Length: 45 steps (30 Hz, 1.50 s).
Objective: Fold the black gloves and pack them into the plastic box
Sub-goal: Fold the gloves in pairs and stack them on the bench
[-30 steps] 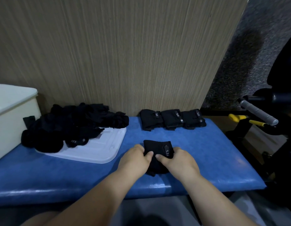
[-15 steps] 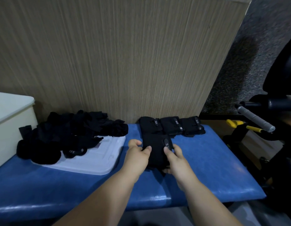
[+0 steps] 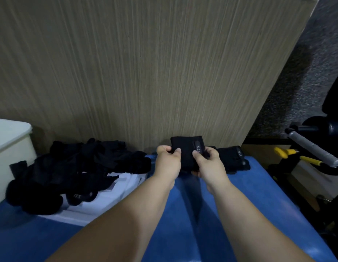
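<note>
A folded black glove (image 3: 186, 150) is held up off the blue bench, near the wooden wall. My left hand (image 3: 167, 160) pinches its left edge and my right hand (image 3: 208, 162) pinches its right edge by the strap tab. Behind my hands lies a row of folded black gloves (image 3: 233, 159), mostly hidden. A heap of unfolded black gloves (image 3: 73, 171) covers a white lid (image 3: 107, 201) on the left. The white plastic box (image 3: 11, 148) stands at the far left.
The blue padded bench (image 3: 240, 214) runs under everything, its right end at the lower right. A wood-grain panel (image 3: 145, 72) rises right behind it. Black exercise equipment with a grey grip (image 3: 311, 150) and a yellow-handled tool (image 3: 289, 154) sits to the right.
Both hands lifted the folded glove from the middle of the bench and carried it away from me, up to the row of folded gloves by the wall.
</note>
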Motion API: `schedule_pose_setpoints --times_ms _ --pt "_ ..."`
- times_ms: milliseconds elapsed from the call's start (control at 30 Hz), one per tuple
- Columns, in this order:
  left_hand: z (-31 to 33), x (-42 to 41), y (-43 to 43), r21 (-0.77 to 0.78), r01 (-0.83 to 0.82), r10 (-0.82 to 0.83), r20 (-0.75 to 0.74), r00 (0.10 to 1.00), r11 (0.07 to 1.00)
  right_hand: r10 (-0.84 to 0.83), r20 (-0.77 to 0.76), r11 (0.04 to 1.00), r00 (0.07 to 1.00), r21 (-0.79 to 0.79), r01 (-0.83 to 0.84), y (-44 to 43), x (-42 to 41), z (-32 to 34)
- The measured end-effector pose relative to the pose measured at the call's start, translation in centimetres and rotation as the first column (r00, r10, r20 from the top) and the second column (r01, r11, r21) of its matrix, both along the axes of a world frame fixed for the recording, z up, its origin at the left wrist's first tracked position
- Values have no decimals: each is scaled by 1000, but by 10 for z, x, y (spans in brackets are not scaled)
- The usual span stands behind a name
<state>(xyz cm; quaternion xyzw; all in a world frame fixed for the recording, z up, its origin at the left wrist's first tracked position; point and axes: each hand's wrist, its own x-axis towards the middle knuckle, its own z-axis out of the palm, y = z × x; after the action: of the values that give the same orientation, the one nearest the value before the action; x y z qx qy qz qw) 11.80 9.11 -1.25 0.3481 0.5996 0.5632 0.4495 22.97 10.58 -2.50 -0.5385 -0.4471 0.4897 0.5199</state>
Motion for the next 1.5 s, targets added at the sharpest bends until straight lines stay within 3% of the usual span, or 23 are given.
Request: schedule_pose_setpoints --times_ms 100,200,333,433,500,600,700,867,1000,1167,1367,1500 --pt "-1 -1 19 -11 -15 14 -53 999 1000 -46 112 999 993 13 45 21 -5 1" --pt "-7 -3 36 -18 -23 20 -148 989 1000 -70 369 997 927 37 61 35 -10 2" --pt "-17 -6 50 -59 -26 8 -291 957 998 -55 668 998 742 34 44 42 -10 4" --pt "-23 -7 53 -59 -17 -11 -442 897 998 -103 827 994 553 104 30 46 -10 -4" --pt "-29 -7 53 -56 10 -40 -563 825 998 -149 864 983 481 182 -22 49 -8 -13" --pt "-38 -9 56 -17 46 -44 -725 687 999 -195 873 933 447 306 -191 53 -5 -23" --pt "-44 -11 61 -48 109 -102 -823 559 993 -108 918 917 380 240 -320 55 -4 -28" --pt "-54 -13 65 -169 167 -233 -819 525 971 14 969 937 246 73 -341 57 -3 -33" --pt "-59 -14 67 -205 197 -283 -759 586 959 37 978 943 207 35 -332 61 -3 -40" --pt "-61 -14 68 -204 208 -290 -703 650 957 48 973 951 226 24 -308 63 -5 -47" --pt "-57 -15 65 -165 217 -270 -698 663 962 51 972 950 229 24 -312 63 -4 -42" --pt "-48 -16 62 -141 231 -260 -722 641 963 39 958 956 284 47 -291 60 -4 -32"
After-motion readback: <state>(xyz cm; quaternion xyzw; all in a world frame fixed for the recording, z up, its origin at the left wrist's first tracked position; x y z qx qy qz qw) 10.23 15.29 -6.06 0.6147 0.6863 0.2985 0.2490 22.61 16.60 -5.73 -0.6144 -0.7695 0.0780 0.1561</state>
